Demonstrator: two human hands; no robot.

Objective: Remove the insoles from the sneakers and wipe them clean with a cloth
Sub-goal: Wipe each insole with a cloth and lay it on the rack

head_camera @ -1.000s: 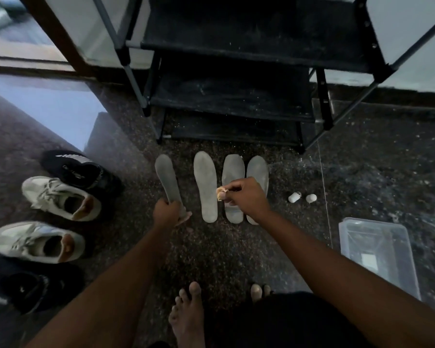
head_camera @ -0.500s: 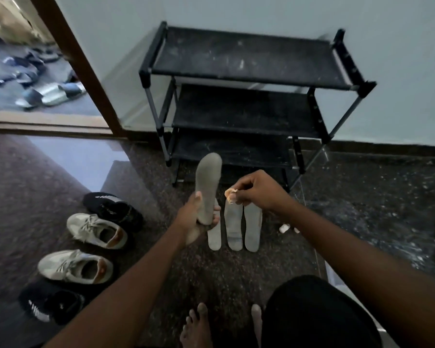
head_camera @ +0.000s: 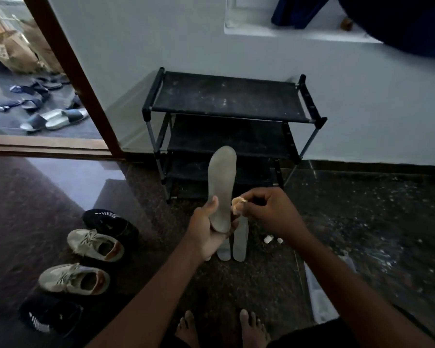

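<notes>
Since a second ago the grey insole (head_camera: pixel 222 187) has come up off the floor (head_camera: pixel 349 222). It now stands upright with its toe at 12 o'clock, in front of the shoe rack (head_camera: pixel 226 96). Its face is plain, dull grey. The left hand (head_camera: pixel 211 232) grips its heel, thumb laid across the face. At the heel's 3 o'clock, the right hand (head_camera: pixel 269 212) pinches a small pale cloth (head_camera: pixel 236 204) just beside the insole's edge. Other insoles (head_camera: pixel 240 239) lie on the floor below, and the white sneakers (head_camera: pixel 96 243) sit at 8 o'clock.
</notes>
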